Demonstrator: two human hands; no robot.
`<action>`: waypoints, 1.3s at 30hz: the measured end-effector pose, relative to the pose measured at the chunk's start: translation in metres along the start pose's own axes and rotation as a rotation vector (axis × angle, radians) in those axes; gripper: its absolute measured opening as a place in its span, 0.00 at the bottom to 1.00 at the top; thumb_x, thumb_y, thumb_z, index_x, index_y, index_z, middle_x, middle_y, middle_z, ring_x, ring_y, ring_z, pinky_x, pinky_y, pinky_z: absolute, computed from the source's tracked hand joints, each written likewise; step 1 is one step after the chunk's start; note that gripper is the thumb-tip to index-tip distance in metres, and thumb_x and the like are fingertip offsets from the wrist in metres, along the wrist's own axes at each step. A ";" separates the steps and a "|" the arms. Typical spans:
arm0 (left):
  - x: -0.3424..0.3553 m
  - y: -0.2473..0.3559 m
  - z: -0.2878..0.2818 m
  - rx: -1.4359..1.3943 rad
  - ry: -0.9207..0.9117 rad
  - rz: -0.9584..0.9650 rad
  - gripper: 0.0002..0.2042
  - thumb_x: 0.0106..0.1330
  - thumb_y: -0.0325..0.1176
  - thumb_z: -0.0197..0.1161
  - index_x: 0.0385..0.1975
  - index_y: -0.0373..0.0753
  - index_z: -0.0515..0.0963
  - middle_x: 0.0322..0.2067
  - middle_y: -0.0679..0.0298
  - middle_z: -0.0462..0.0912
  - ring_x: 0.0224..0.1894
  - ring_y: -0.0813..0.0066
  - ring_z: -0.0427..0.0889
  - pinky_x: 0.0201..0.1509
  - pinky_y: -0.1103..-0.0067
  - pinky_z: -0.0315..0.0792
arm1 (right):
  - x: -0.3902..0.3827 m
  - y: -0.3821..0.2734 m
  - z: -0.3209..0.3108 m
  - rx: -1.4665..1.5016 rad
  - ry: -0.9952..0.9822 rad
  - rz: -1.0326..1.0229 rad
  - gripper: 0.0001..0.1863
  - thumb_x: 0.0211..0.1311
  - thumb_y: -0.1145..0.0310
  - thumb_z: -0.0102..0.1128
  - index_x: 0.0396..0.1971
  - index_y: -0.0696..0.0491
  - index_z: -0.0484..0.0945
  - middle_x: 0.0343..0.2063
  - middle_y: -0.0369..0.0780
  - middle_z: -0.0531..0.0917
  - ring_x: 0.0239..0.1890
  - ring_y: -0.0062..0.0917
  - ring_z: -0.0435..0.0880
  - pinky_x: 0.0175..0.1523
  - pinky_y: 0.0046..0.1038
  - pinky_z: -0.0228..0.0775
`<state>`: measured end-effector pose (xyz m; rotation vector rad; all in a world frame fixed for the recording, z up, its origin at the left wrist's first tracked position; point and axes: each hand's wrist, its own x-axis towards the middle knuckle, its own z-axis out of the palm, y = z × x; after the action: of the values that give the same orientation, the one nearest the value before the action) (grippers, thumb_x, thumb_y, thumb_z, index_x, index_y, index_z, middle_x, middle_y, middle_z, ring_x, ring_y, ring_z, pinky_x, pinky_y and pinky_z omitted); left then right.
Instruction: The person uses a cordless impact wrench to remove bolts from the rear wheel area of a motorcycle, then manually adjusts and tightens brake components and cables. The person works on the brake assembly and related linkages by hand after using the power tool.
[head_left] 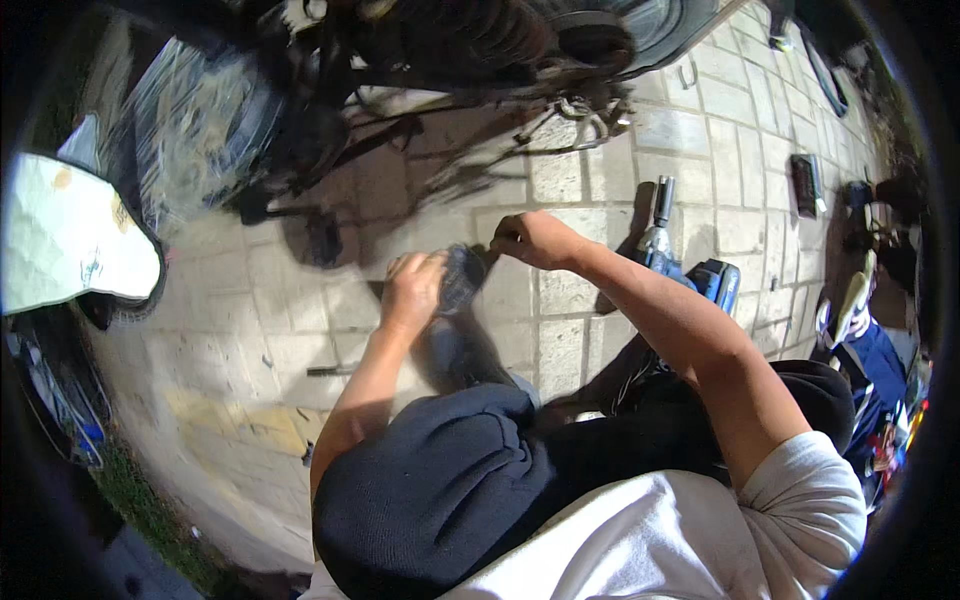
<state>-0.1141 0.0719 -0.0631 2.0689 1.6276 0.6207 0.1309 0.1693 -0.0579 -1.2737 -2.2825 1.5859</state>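
Note:
My left hand (pixel 410 290) is closed, its fingers curled against the side of a dark, textured thing (pixel 461 280) at the end of my lower leg. I cannot tell whether this is my shoe or a separate part. Just right of it, my right hand (pixel 538 240) is closed in a pinch. What its fingertips hold, if anything, is too dark and small to make out. Beyond both hands stands a motorbike (pixel 480 40), its underside and exposed parts over the paving. A cordless impact wrench (pixel 657 240) with a long socket lies beside my right forearm.
Pale paving bricks (pixel 565 345) cover the ground. At the far left is a whitish-green panel (pixel 75 235) near a blurred wheel (pixel 205 125). A dark box-like thing (pixel 804 185) lies at the right, with a blue bag (pixel 870 370) nearer. A short dark rod (pixel 330 371) lies left of my leg.

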 end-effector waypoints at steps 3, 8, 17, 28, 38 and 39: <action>0.037 0.030 0.031 0.005 -0.128 0.180 0.08 0.54 0.24 0.61 0.34 0.37 0.80 0.31 0.60 0.78 0.38 0.60 0.76 0.43 0.69 0.67 | -0.016 -0.003 -0.029 -0.219 -0.124 0.097 0.17 0.59 0.55 0.54 0.33 0.55 0.80 0.29 0.50 0.82 0.36 0.47 0.80 0.42 0.42 0.70; 0.059 0.038 0.074 0.103 -0.309 0.253 0.11 0.58 0.23 0.57 0.40 0.38 0.80 0.33 0.60 0.76 0.41 0.61 0.74 0.46 0.69 0.67 | -0.082 0.014 -0.081 -0.460 -0.266 0.354 0.20 0.60 0.52 0.54 0.39 0.54 0.79 0.35 0.50 0.81 0.40 0.46 0.80 0.45 0.42 0.73; 0.064 0.050 0.059 -0.066 -0.339 0.067 0.21 0.56 0.28 0.59 0.53 0.37 0.72 0.49 0.51 0.72 0.51 0.50 0.69 0.57 0.63 0.64 | -0.083 -0.027 -0.167 0.335 1.001 0.047 0.15 0.61 0.60 0.59 0.39 0.56 0.79 0.29 0.39 0.82 0.30 0.23 0.78 0.37 0.26 0.70; 0.067 0.041 0.021 -0.428 -0.185 -0.519 0.17 0.62 0.40 0.59 0.46 0.35 0.77 0.41 0.54 0.81 0.41 0.64 0.80 0.47 0.74 0.72 | -0.055 -0.086 -0.208 0.265 1.131 -0.211 0.19 0.59 0.54 0.63 0.30 0.59 0.79 0.20 0.34 0.78 0.25 0.14 0.74 0.32 0.20 0.68; 0.037 0.042 0.005 -0.441 -0.227 -0.677 0.15 0.64 0.35 0.57 0.46 0.33 0.77 0.43 0.54 0.82 0.45 0.68 0.80 0.51 0.76 0.70 | -0.043 -0.044 -0.201 0.383 1.094 -0.002 0.19 0.62 0.57 0.61 0.29 0.62 0.78 0.22 0.37 0.80 0.25 0.17 0.76 0.33 0.20 0.69; 0.033 0.040 0.005 -0.425 -0.252 -0.694 0.15 0.65 0.35 0.57 0.46 0.33 0.77 0.43 0.54 0.82 0.45 0.68 0.80 0.50 0.76 0.70 | -0.042 -0.043 -0.201 0.407 1.093 0.047 0.19 0.62 0.57 0.61 0.29 0.62 0.78 0.22 0.37 0.80 0.25 0.17 0.76 0.32 0.20 0.69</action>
<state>-0.0727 0.0953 -0.0412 1.1253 1.7270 0.3891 0.2327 0.2842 0.0848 -1.5152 -1.1954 0.8801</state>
